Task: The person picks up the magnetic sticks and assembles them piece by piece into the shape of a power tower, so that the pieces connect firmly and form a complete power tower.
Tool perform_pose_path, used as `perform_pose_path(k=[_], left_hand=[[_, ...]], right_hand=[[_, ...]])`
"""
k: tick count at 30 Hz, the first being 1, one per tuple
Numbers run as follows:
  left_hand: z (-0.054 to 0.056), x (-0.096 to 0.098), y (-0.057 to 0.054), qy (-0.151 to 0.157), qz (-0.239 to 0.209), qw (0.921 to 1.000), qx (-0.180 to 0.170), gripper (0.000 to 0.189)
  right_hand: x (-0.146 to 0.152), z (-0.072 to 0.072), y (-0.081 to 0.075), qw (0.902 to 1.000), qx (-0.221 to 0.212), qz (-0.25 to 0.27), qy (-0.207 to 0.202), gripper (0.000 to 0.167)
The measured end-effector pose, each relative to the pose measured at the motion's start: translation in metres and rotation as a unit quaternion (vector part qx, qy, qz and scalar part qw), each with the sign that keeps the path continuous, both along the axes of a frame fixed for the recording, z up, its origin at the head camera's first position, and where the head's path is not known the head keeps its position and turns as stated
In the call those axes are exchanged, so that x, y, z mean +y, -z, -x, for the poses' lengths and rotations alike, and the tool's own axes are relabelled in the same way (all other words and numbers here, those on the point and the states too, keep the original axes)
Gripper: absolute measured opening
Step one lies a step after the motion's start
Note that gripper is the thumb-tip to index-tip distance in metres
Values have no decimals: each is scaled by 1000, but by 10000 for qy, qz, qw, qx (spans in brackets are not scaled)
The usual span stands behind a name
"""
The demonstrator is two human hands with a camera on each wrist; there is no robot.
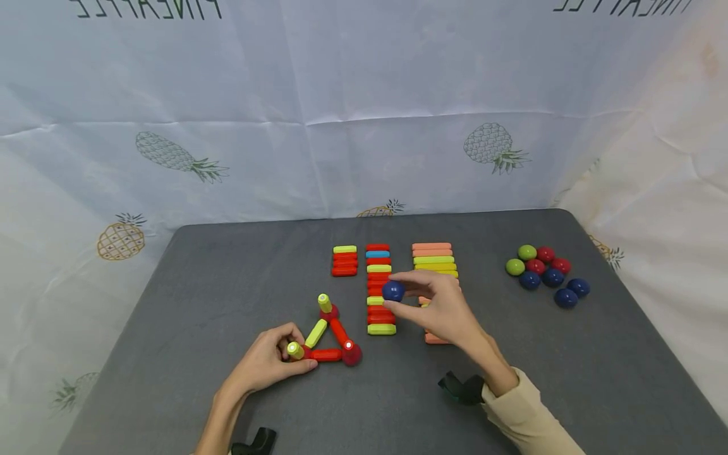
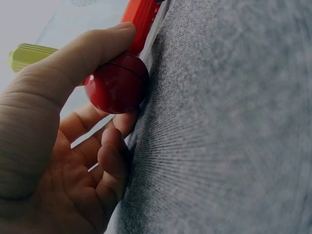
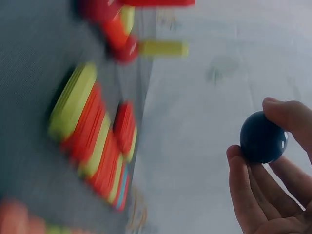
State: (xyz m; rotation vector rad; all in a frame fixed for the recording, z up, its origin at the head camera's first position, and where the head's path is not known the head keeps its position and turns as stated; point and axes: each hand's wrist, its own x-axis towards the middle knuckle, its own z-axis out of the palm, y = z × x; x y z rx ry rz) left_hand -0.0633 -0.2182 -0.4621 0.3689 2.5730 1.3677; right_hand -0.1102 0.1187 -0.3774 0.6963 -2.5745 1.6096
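the left hand (image 1: 272,357) is holding a red ball (image 1: 307,352) between its thumb and fingers. that ball is the 8 o'clock corner of a triangle (image 1: 327,355) made of sticks and balls, down on the grey table (image 1: 227,284). two yellow-green sticks (image 1: 295,351) poke up, one from that ball and one from the 12 o'clock corner. a red stick (image 1: 349,345) pokes up at the 4 o'clock corner. the right hand (image 1: 446,309) pinches a blue ball (image 1: 393,291) with its thumb and fingertips, up in the air, at 2 o'clock from the triangle.

a short row (image 1: 344,260) of green and red sticks lies at 12 o'clock from the triangle. a long row (image 1: 380,284) is between 1 and 2 o'clock. a third row (image 1: 433,259) is at 2 o'clock, partly hidden by the right hand. loose balls (image 1: 535,266), green, red and blue, sit between 2 and 3 o'clock.
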Motion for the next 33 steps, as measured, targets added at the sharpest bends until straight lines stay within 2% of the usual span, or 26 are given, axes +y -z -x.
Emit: perform_pose_path(k=[5, 9, 13, 17, 24, 33], left_hand=[[1, 0, 2, 62, 59, 10000, -30, 32], [1, -1, 2, 92, 86, 9999, -15, 31], [1, -2, 2, 86, 99, 9999, 11, 31], [2, -2, 1, 100, 102, 9999, -24, 30], [2, -1, 1, 97, 97, 9999, -93, 31], [1, -1, -1, 37, 92, 9999, -119, 32]], right_hand=[[-45, 6, -3, 9983, 247, 56, -517, 39], [-71, 13, -1, 9957, 579, -294, -665, 40], [-89, 19, 1, 9923, 653, -713, -778, 40], [-99, 23, 3, 9893, 655, -968, -876, 41], [-107, 27, 6, 9878, 607, -955, -1065, 39], [-108, 25, 6, 9877, 495, -1116, -973, 41]])
